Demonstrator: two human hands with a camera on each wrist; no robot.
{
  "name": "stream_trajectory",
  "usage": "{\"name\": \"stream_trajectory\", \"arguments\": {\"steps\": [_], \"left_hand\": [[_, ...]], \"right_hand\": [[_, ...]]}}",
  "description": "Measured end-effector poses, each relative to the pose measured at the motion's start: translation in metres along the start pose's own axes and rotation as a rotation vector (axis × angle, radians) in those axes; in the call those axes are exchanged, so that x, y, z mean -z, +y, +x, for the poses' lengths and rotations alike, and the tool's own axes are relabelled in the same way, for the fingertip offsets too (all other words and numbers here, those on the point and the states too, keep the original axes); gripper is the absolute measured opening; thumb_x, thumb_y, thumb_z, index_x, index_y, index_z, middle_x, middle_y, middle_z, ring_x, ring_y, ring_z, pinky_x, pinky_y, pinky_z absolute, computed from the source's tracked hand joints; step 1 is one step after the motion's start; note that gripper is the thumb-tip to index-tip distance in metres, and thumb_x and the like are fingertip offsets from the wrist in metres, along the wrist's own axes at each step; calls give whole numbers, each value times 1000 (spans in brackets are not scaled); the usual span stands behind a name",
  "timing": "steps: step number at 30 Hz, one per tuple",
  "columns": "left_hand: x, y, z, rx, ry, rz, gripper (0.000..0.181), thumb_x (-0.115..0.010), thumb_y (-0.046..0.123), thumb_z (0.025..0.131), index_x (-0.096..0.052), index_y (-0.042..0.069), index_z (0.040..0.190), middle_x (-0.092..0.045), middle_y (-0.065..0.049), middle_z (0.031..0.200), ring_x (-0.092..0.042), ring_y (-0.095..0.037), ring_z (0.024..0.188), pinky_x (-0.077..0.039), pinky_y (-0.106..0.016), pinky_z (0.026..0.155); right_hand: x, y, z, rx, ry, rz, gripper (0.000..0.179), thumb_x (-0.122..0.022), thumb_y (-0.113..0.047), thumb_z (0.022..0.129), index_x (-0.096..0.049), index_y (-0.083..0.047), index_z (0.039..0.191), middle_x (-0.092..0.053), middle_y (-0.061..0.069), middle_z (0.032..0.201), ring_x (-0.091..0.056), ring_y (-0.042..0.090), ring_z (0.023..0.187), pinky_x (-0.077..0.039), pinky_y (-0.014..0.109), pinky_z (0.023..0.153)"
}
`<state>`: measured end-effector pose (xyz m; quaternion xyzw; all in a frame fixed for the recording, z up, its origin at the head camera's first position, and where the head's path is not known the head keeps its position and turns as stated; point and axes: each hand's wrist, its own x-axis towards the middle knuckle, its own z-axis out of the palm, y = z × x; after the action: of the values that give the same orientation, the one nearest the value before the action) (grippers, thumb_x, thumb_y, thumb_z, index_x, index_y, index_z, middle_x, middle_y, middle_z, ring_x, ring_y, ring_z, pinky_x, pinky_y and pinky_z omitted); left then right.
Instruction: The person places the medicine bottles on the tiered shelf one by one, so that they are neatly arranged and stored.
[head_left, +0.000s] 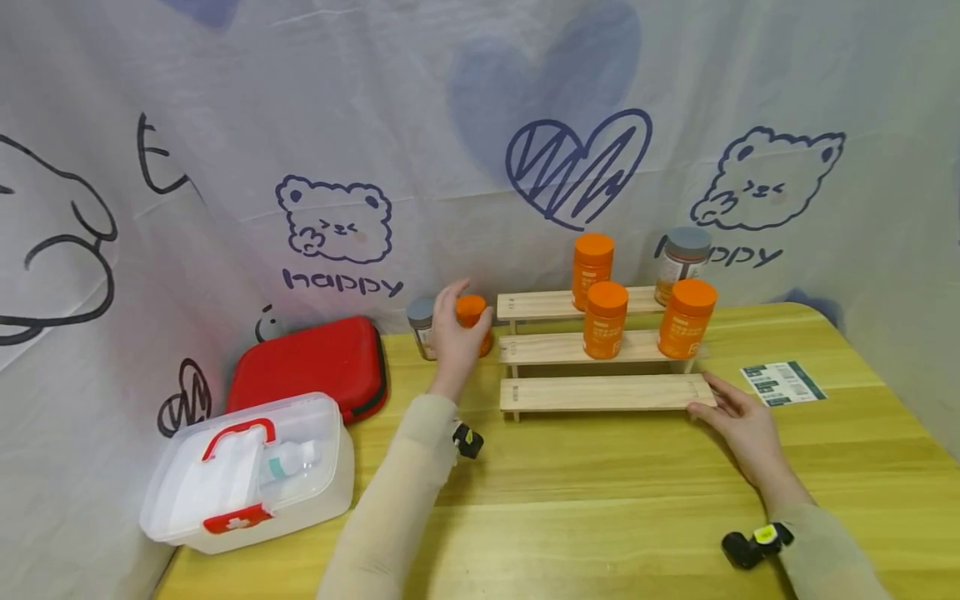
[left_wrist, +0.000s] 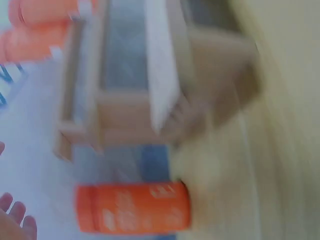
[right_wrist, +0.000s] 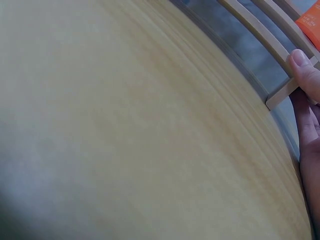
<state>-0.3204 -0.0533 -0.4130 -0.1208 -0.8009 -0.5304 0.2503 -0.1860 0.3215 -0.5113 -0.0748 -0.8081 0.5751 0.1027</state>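
We looked over a yellow tabletop (head_left: 600,517) bearing a three-tier wooden rack (head_left: 607,393).
Left of it we saw a translucent box (head_left: 217,475), then a red case (head_left: 307,362) behind; the right grip (head_left: 738,429) pinched the rack's front right end between thumb and fingers; the left grip (head_left: 457,337) was spread wide, holding nothing, just above an orange jar (left_wrist: 132,208); that jar stood upright on the tabletop, between the rack and a grey-lidded jar (head_left: 422,313).
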Motion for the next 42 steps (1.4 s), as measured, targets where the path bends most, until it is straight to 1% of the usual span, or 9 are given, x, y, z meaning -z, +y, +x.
{"name": "stream_trajectory", "arguments": {"steps": [3,7,11,15,21,28,34,38,42], "left_hand": [[-6,18,-7,-96,-48,-46,50,-73,13,85,-55,9,131,-49,-8,133,-45,-22,124,-36,-38,104],[-19,39,-17,-145,-181,-97,53,-75,15,83,-54,10,132,-51,-9,129,-47,-27,118,-42,-40,98],[-34,54,-26,-111,-307,-102,58,-77,18,82,-53,13,134,-50,-6,128,-48,-24,115,-43,-37,96],[-49,67,-30,-67,-361,-106,62,-79,19,80,-52,12,135,-49,-4,129,-48,-20,115,-43,-36,97],[-72,79,-29,-52,-392,-134,63,-78,22,81,-50,12,137,-45,-7,132,-49,-29,115,-43,-40,97],[-92,83,-26,-21,-357,-120,63,-80,22,79,-52,11,135,-48,-7,128,-51,-21,107,-46,-36,93],[-101,83,-26,-26,-346,-125,62,-79,21,80,-52,9,134,-50,-8,123,-51,-15,102,-47,-38,92],[-103,85,-26,-20,-338,-101,61,-79,22,80,-53,11,134,-52,-5,120,-51,-14,101,-47,-32,89],[-105,87,-26,-15,-324,-84,59,-78,22,81,-53,12,133,-53,-5,118,-51,-13,100,-46,-26,87]], "right_hand": [[1,0,0,-2,0,3,73,-70,-32,87,-36,-2,146,-42,31,137,-50,-11,102,-42,6,81],[2,-1,0,-10,-1,-1,74,-69,-33,87,-36,-3,146,-40,30,139,-50,-10,105,-42,6,81],[1,-2,-1,-15,-2,-13,74,-69,-34,87,-36,-3,146,-42,30,139,-50,-10,104,-42,5,80],[1,-2,-1,-16,-3,-19,75,-69,-35,87,-36,-4,146,-42,29,139,-50,-9,105,-42,5,80],[1,-2,-1,-23,-8,-26,75,-69,-36,87,-36,-5,147,-41,27,141,-51,-2,111,-42,5,81],[2,-4,-2,-27,-8,-41,75,-69,-37,87,-36,-6,147,-41,26,142,-50,2,115,-41,4,81],[2,-4,-2,-32,-8,-41,75,-69,-38,87,-36,-6,147,-41,25,142,-50,4,117,-41,5,81],[2,-4,-2,-42,-11,-47,76,-68,-39,87,-35,-6,147,-39,24,143,-49,10,121,-41,5,82],[2,-3,-1,-39,-10,-39,76,-68,-39,87,-35,-6,147,-40,25,143,-49,8,119,-41,5,82]]}}
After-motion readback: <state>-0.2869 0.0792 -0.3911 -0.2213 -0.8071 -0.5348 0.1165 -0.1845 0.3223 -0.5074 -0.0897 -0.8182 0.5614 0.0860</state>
